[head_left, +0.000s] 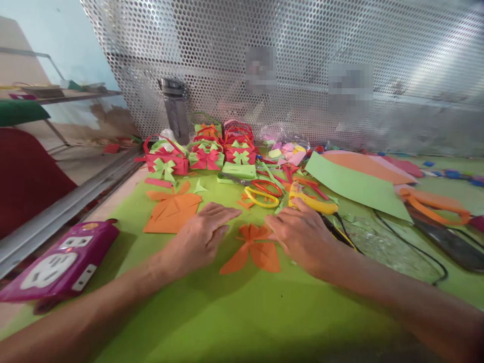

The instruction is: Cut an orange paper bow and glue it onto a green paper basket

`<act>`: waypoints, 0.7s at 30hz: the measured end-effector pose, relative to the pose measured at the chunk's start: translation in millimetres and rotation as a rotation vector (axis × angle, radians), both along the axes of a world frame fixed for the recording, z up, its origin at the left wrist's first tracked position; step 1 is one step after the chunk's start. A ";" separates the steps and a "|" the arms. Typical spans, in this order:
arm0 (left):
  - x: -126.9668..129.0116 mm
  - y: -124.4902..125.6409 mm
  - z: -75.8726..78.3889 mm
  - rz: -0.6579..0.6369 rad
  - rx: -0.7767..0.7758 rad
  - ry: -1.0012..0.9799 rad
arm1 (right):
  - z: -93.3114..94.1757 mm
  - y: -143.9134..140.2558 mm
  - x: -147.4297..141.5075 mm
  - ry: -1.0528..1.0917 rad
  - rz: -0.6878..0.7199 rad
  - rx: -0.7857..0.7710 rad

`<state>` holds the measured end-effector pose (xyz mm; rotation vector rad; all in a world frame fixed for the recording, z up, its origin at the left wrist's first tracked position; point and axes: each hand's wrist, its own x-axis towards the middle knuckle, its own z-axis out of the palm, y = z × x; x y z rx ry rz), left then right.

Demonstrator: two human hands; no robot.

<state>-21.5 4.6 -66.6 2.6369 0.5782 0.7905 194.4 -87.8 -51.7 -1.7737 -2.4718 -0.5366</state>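
An orange foam-like sheet cut in the shape of a bow (252,249) lies flat on the green table covering, between my two hands. My left hand (202,233) hovers to its left, fingers stretched out and thumb apart, holding nothing. At the bow's right edge is my right hand (302,238), its fingers loosely bent and apart with nothing visible in them; whether it touches the bow I cannot tell. Beside my left hand rest orange cut pieces (172,212). Scissors with yellow and red handles (262,194) and a yellow glue gun (312,200) lie just beyond my hands.
Several small red and green baskets with bows (206,156) stand at the back, near a grey bottle (176,111). A purple power strip (62,262) sits at left. Coloured sheets (359,181), an orange strip loop (434,206) and a black cable (412,247) lie at right. Perforated metal (212,55) closes the back.
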 end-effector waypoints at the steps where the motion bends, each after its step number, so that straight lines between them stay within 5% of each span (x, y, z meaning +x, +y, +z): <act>1: 2.6 0.4 -3.2 -0.030 0.021 0.024 | 0.6 -0.3 1.1 -0.019 -0.004 -0.019; 6: 12.3 -3.9 -11.1 -0.109 0.091 0.092 | 4.3 9.0 -0.9 -0.075 -0.016 -0.158; 15: 4.0 -5.7 1.1 0.043 0.117 -0.032 | -17.8 36.6 -5.9 0.230 0.138 -0.136; 21: 1.6 -6.7 8.1 -0.120 0.197 0.004 | -5.1 30.0 -6.2 0.283 0.061 -0.144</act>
